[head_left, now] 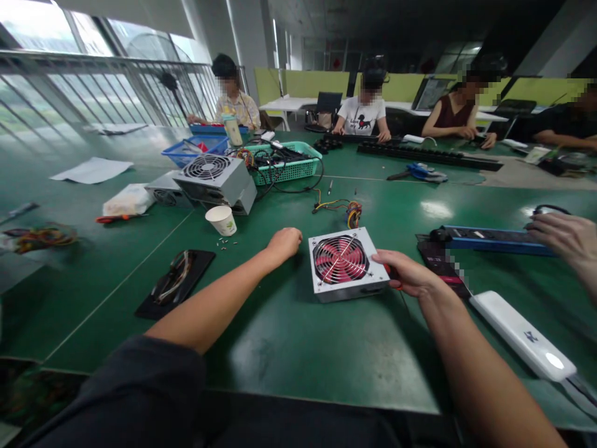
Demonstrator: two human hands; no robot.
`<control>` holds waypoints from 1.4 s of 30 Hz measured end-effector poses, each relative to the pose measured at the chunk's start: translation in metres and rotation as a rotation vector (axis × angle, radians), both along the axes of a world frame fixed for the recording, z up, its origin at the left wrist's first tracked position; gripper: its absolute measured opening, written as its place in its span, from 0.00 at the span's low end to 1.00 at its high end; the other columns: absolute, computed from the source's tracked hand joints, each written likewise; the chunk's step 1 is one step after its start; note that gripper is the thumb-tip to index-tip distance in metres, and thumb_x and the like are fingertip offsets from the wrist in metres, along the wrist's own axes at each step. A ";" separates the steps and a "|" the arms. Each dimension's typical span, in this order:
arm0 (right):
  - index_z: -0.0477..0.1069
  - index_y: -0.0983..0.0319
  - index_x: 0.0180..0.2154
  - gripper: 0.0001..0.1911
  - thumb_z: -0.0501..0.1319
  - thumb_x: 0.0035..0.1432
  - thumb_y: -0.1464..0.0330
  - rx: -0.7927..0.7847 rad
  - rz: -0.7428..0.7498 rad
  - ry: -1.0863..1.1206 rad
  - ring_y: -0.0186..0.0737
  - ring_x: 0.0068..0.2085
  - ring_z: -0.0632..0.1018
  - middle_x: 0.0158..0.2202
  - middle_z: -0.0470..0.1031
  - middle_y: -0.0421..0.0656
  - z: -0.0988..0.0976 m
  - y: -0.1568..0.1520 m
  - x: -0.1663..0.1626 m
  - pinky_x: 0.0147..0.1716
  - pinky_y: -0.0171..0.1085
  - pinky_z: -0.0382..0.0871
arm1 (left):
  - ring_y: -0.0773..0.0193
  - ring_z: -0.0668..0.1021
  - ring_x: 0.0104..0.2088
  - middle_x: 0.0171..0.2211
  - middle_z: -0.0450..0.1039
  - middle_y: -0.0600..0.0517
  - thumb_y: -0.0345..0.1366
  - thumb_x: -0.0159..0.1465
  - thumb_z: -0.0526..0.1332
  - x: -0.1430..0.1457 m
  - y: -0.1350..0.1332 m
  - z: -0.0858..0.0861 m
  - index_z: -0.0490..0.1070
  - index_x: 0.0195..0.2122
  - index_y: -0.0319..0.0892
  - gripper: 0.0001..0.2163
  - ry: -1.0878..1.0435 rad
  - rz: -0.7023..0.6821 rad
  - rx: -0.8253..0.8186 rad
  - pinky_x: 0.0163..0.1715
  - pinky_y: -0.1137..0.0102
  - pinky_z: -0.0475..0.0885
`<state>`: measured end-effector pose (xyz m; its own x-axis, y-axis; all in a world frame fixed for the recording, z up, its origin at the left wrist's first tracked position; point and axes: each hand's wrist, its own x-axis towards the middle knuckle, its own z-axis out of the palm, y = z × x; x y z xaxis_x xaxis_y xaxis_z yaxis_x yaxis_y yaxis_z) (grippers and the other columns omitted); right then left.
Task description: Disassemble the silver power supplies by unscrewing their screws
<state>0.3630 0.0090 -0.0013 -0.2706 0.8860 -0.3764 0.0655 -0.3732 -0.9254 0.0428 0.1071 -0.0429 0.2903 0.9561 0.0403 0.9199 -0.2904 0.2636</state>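
Note:
A silver computer power supply (319, 291) lies on the green table in front of me, its red fan under a round wire grille facing up. My right hand (408, 274) is at its right edge, thumb and fingers touching the casing. In that same hand is a screwdriver (395, 274) with a red and black handle, mostly covered by the fingers. My left hand (284, 244) rests on the table left of the power supply, fingers curled in; whatever they hold, if anything, is hidden. The power supply's coloured cables (353, 214) lie behind it.
A paper cup (221, 221) stands at left beside small screws (226, 244). Behind are more power supplies (212, 180) and a green basket (298, 168) of cables. Glasses lie on a black case (198, 267). At right are a phone (443, 264), a white power bank (522, 333) and another person's hand (566, 236).

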 end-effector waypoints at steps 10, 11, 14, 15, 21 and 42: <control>0.73 0.60 0.42 0.18 0.61 0.61 0.53 0.002 0.140 -0.209 0.25 0.18 0.56 0.23 0.64 0.33 0.005 -0.023 -0.037 0.12 0.27 0.44 | 0.54 0.79 0.51 0.49 0.78 0.46 0.33 0.67 0.54 -0.046 -0.041 0.008 0.80 0.48 0.46 0.16 0.051 -0.071 0.037 0.52 0.65 0.72; 0.73 0.61 0.40 0.17 0.60 0.61 0.53 0.000 0.141 -0.242 0.25 0.17 0.56 0.22 0.63 0.33 0.004 -0.022 -0.035 0.12 0.27 0.44 | 0.54 0.78 0.50 0.49 0.78 0.46 0.32 0.67 0.53 -0.044 -0.044 0.006 0.80 0.47 0.46 0.16 0.060 -0.090 0.053 0.51 0.66 0.73; 0.72 0.61 0.35 0.17 0.60 0.61 0.53 -0.008 0.147 -0.314 0.26 0.18 0.57 0.22 0.62 0.34 0.007 -0.022 -0.031 0.13 0.27 0.44 | 0.55 0.78 0.50 0.50 0.78 0.47 0.31 0.68 0.52 -0.039 -0.051 0.001 0.80 0.46 0.47 0.17 0.100 -0.116 0.077 0.49 0.66 0.73; 0.73 0.61 0.35 0.17 0.61 0.61 0.53 -0.007 0.150 -0.330 0.26 0.19 0.57 0.23 0.63 0.34 0.010 -0.022 -0.031 0.13 0.27 0.44 | 0.55 0.77 0.50 0.50 0.77 0.47 0.31 0.68 0.51 -0.039 -0.053 0.001 0.80 0.46 0.47 0.17 0.118 -0.123 0.078 0.48 0.66 0.73; 0.76 0.61 0.40 0.20 0.63 0.58 0.51 0.003 0.148 -0.403 0.29 0.22 0.62 0.26 0.69 0.39 0.022 -0.029 -0.035 0.14 0.27 0.45 | 0.53 0.77 0.50 0.52 0.77 0.46 0.34 0.69 0.51 -0.043 -0.062 0.007 0.81 0.45 0.45 0.17 0.146 -0.190 0.068 0.50 0.64 0.73; 0.80 0.63 0.38 0.23 0.59 0.61 0.50 0.328 0.288 -0.669 0.41 0.33 0.74 0.32 0.78 0.44 0.032 -0.041 -0.029 0.34 0.38 0.68 | 0.38 0.62 0.69 0.73 0.49 0.38 0.51 0.47 0.75 -0.032 -0.081 0.009 0.37 0.75 0.45 0.61 -0.571 -0.309 -0.335 0.64 0.51 0.65</control>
